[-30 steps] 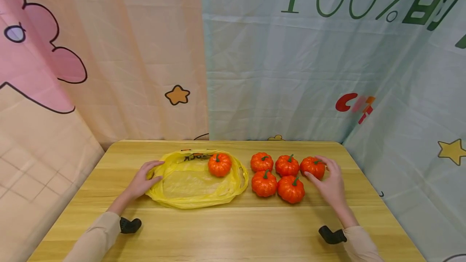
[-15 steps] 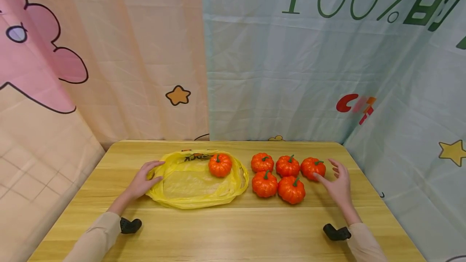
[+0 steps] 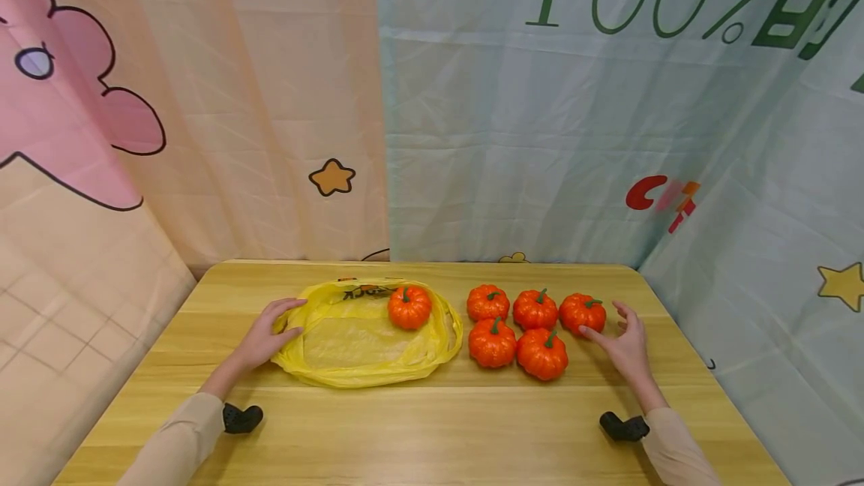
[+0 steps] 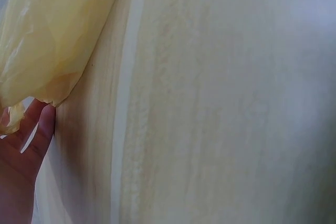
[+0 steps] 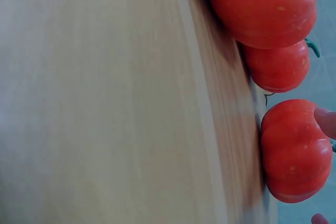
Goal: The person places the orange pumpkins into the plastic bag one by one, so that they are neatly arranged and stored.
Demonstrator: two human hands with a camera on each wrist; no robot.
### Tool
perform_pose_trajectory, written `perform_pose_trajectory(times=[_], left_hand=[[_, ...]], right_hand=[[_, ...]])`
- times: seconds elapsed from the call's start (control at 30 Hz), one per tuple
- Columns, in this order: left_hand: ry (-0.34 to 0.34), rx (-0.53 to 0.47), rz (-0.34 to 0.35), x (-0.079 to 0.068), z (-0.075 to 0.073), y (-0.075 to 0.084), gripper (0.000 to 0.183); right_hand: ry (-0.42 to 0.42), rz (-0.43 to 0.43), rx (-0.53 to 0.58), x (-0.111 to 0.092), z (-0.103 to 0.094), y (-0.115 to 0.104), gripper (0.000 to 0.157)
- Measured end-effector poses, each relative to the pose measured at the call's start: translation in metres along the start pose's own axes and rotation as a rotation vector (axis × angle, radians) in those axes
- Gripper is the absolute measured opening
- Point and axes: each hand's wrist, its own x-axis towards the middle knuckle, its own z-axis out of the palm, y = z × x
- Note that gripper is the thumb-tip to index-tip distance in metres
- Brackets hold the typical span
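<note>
My left hand (image 3: pixel 265 333) rests at the left rim of a yellow plastic bag (image 3: pixel 351 343), thumb and forefinger spread apart. In the left wrist view its fingers (image 4: pixel 47 121) touch the bag's gathered edge (image 4: pixel 52 51). Inside the bag, at its back right, sits a small orange pumpkin (image 3: pixel 409 307). To the right, several similar pumpkins stand in two rows, including a front one (image 3: pixel 542 355). My right hand (image 3: pixel 628 345) is beside the rightmost pumpkin (image 3: pixel 583 313), its thumb at the pumpkin's near side and its fingers apart from it. The right wrist view shows that pumpkin (image 5: pixel 295 156) beside the thumb.
The wooden table (image 3: pixel 432 433) extends in front of the bag and pumpkins. Printed curtains (image 3: pixel 513 133) hang behind it and at both sides. Black wrist devices (image 3: pixel 624 427) are worn at both cuffs.
My right hand has moved slightly right, its fingers coming away from the rightmost pumpkin's top. The left hand, the bag and the pumpkins show no clear movement.
</note>
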Motion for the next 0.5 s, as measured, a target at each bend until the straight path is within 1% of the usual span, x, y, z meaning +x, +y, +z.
perform_pose_trajectory(times=[0.2,0.5], left_hand=[[0.002,0.001,0.003,0.0002,0.0003,-0.0016,0.047],[0.006,0.005,0.005,0.0000,0.0004,-0.0020,0.048]], right_hand=[[-0.044,0.019,0.001,0.0032,0.0029,0.0038,0.085],[-0.102,0.055,0.027,0.0074,0.0076,0.0024,0.084]])
